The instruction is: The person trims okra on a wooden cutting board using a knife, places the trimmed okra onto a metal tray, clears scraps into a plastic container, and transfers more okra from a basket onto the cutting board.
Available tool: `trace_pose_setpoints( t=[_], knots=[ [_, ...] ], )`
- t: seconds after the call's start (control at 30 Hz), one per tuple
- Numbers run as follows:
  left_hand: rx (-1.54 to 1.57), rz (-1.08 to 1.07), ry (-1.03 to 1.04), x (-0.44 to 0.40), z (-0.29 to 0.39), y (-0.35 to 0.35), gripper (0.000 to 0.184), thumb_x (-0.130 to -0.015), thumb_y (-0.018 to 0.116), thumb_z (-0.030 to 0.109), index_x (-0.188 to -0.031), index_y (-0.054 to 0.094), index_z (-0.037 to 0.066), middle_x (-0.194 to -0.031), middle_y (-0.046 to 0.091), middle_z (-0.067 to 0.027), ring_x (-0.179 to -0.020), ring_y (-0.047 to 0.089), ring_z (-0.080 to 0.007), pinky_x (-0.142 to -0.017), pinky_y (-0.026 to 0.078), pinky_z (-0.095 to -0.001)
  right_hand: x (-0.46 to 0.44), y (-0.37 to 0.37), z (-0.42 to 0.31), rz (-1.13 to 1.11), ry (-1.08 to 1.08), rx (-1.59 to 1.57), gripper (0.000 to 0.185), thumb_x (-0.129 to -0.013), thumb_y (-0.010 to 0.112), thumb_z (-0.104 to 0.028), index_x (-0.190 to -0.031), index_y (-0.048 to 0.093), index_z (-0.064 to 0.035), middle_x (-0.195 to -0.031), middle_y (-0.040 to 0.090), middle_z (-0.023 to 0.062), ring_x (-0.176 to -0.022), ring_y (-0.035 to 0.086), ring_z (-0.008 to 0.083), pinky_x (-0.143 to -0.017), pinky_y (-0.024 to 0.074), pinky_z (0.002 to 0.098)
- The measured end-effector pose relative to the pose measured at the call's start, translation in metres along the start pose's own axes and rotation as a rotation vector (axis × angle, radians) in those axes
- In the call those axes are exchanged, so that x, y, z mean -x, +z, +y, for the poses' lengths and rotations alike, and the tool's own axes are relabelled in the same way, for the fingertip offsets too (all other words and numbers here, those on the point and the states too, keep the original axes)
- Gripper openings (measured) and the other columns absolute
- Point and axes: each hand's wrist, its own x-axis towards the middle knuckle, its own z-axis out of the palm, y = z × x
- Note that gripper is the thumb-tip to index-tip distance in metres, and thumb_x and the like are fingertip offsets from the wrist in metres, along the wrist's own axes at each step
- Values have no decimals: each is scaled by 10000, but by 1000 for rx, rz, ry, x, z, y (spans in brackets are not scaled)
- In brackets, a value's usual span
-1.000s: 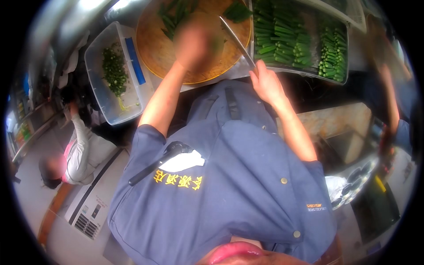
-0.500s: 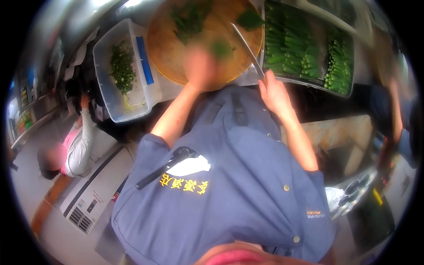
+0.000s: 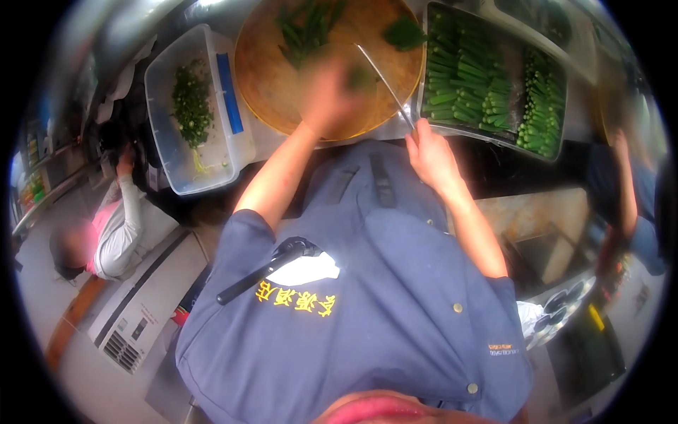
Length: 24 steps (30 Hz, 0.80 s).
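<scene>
My left hand is over the near part of a round wooden board; its fingers are blurred, so what they hold cannot be made out. Long green vegetables lie on the board beyond it, and a dark green pile sits at the board's right edge. My right hand is wrapped round the handle of a knife, whose blade points up and left over the board. To the right, a tray holds rows of green pods.
A clear plastic bin with chopped greens stands left of the board. One person is at the far left, and another person's arm shows at the right. Below the tray is a brown-stained slab.
The view has shifted, so the board and bin appear farther right than at first. The knife blade has tilted further left, and my left hand has moved a little over the board.
</scene>
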Motion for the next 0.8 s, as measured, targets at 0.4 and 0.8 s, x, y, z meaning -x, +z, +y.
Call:
trace_pose_setpoints(
  t=[0.4, 0.8],
  knots=[
    [-116, 75, 328, 6, -8, -8, 307, -754, 912, 201, -979, 730, 99, -1143, 680, -102, -1108, 618, -349, -952, 500, -464, 9, 6, -3, -14, 46, -35, 278, -1064, 640, -211, -1157, 475, -7, -822, 698, 332, -824, 687, 579, -741, 552, 646],
    [-99, 71, 331, 4, -10, -11, 272, -774, 874, 172, -973, 705, 98, -1131, 684, -105, -1053, 634, -364, -913, 519, -470, 9, 3, -3, 55, 28, -52, 272, -1055, 650, -193, -1152, 480, -4, -821, 697, 326, -814, 687, 571, -729, 552, 646]
  ],
)
